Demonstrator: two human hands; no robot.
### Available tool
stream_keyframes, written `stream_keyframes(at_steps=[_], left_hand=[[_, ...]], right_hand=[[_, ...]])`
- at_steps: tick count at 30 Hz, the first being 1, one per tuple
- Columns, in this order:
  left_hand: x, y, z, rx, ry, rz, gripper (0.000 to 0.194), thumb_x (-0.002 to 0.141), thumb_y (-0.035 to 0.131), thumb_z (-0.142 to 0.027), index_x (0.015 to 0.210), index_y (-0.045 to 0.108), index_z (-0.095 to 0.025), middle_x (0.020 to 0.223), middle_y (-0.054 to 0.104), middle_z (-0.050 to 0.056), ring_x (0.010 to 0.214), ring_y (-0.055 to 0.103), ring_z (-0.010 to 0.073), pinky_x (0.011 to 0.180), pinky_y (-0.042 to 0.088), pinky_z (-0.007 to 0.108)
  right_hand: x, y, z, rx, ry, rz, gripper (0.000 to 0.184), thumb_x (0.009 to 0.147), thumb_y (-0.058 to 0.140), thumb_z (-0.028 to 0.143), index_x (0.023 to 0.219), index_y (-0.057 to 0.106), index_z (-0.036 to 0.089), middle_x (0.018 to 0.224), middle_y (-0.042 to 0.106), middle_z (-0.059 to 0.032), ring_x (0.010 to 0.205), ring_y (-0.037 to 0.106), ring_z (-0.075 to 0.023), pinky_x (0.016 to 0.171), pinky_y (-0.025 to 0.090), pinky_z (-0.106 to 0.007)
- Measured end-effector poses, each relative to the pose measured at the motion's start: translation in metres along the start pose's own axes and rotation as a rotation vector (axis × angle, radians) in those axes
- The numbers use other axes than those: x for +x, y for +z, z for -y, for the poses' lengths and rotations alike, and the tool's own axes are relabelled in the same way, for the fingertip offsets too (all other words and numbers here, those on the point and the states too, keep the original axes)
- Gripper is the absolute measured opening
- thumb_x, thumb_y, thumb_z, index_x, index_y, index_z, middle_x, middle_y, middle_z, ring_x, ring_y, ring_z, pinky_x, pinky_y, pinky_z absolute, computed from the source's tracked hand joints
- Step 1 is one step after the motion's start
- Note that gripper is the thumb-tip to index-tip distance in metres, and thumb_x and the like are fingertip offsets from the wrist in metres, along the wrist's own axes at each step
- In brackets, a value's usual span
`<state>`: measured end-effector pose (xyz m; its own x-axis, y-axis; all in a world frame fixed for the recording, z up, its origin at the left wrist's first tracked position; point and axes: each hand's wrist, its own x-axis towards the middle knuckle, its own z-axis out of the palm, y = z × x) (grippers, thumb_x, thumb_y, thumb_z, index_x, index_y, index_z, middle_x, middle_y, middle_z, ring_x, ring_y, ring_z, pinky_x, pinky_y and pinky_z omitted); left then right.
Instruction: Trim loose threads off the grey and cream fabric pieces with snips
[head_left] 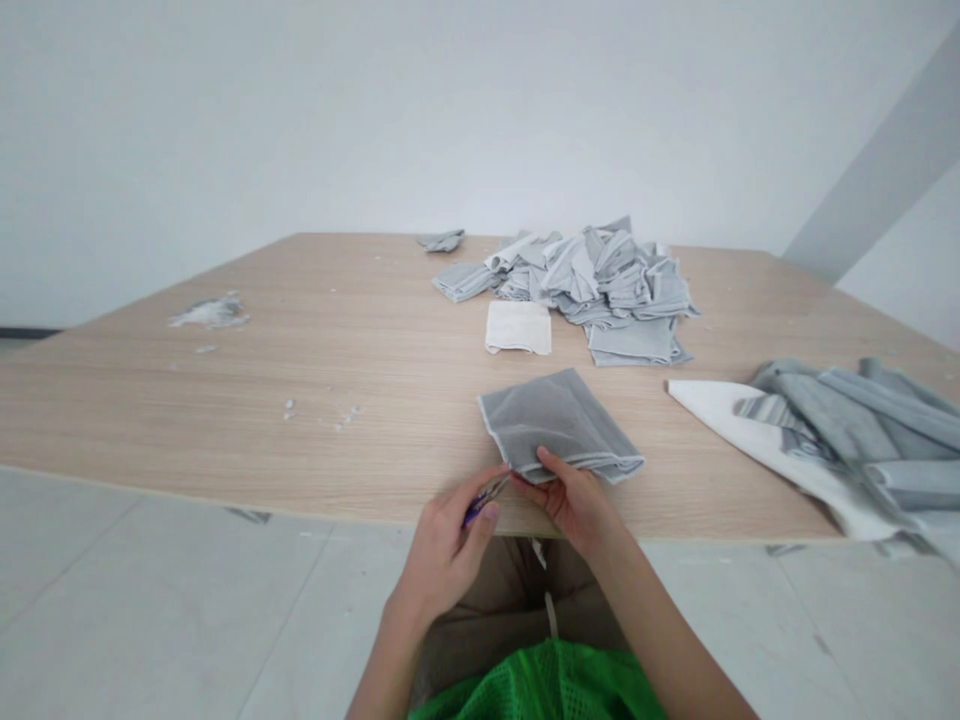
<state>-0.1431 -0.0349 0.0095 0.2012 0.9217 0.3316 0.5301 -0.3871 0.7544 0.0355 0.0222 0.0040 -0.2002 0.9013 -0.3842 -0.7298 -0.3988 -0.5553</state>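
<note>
A grey cloth piece (559, 420) with white-edged seams lies tilted over the table's front part. My right hand (574, 505) grips its near edge, with the thumb on top and the fingers underneath. Closed around a pair of thread snips (480, 503) with purple on the handle, my left hand (450, 550) is just left of the right one. The snips' metal blades point at the cloth's near left corner. Whether the blades touch the cloth or a thread, I cannot tell.
A heap of grey cloth pieces (600, 275) lies at the back, a white folded cloth (519, 327) before it. One grey piece (441, 240) lies apart. More grey fabric (847, 420) on a white sheet (720, 400) covers the right front edge. White lint scraps (212, 312) lie left.
</note>
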Motion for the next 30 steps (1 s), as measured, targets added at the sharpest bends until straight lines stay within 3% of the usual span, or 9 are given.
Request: stream_keyframes(at_steps=[4,8,15,19,26,30], left_hand=[[-0.006,0.0,-0.006,0.125,0.083,0.01,0.036,0.102,0.047,-0.032,0.135,0.058,-0.024,0.128,0.071,0.006,0.113,0.069,0.0202,0.096,0.054,0.033],[-0.01,0.004,-0.009,0.213,0.119,0.004,0.034,0.101,0.048,-0.029,0.134,0.057,-0.025,0.123,0.073,0.004,0.108,0.071,0.0189,0.091,0.057,0.031],[-0.008,0.001,-0.01,0.387,0.131,0.038,0.033,0.101,0.048,-0.03,0.132,0.058,-0.024,0.117,0.074,0.006,0.098,0.072,0.0209,0.083,0.059,0.034],[-0.004,-0.005,-0.009,0.466,0.152,0.067,0.034,0.101,0.049,-0.031,0.134,0.058,-0.024,0.099,0.073,0.006,0.082,0.07,0.0196,0.072,0.059,0.033],[-0.004,-0.008,0.0,0.554,0.262,-0.014,0.033,0.099,0.055,-0.03,0.13,0.06,-0.021,0.085,0.067,0.005,0.071,0.065,0.0174,0.062,0.054,0.027],[-0.008,-0.008,0.004,0.53,0.282,-0.075,0.039,0.097,0.057,-0.026,0.136,0.056,-0.021,0.086,0.067,0.005,0.071,0.064,0.016,0.062,0.052,0.026]], right_hand=[[0.002,-0.009,0.001,0.081,0.064,0.096,0.021,0.076,0.081,0.015,0.094,0.071,0.011,0.091,0.081,-0.0073,0.085,0.078,-0.0237,0.085,0.066,-0.04],[0.006,-0.014,0.001,0.131,0.094,0.102,0.02,0.08,0.075,0.009,0.1,0.071,0.012,0.099,0.081,-0.008,0.091,0.078,-0.023,0.09,0.064,-0.039],[0.006,-0.014,0.004,0.125,0.13,0.09,0.023,0.081,0.072,0.005,0.103,0.07,0.011,0.102,0.08,-0.0097,0.094,0.078,-0.0234,0.087,0.065,-0.036],[0.003,-0.011,0.004,0.141,0.121,0.074,0.02,0.081,0.07,0.005,0.101,0.07,0.01,0.099,0.081,-0.011,0.092,0.078,-0.0247,0.086,0.066,-0.037],[0.0,-0.007,0.007,0.179,0.131,0.083,0.031,0.08,0.071,0.005,0.11,0.068,0.014,0.1,0.081,-0.0075,0.094,0.078,-0.0259,0.09,0.064,-0.043],[-0.001,-0.006,0.01,0.182,0.149,0.084,0.024,0.08,0.07,0.005,0.103,0.07,0.013,0.096,0.081,-0.0086,0.091,0.079,-0.0263,0.092,0.063,-0.045]])
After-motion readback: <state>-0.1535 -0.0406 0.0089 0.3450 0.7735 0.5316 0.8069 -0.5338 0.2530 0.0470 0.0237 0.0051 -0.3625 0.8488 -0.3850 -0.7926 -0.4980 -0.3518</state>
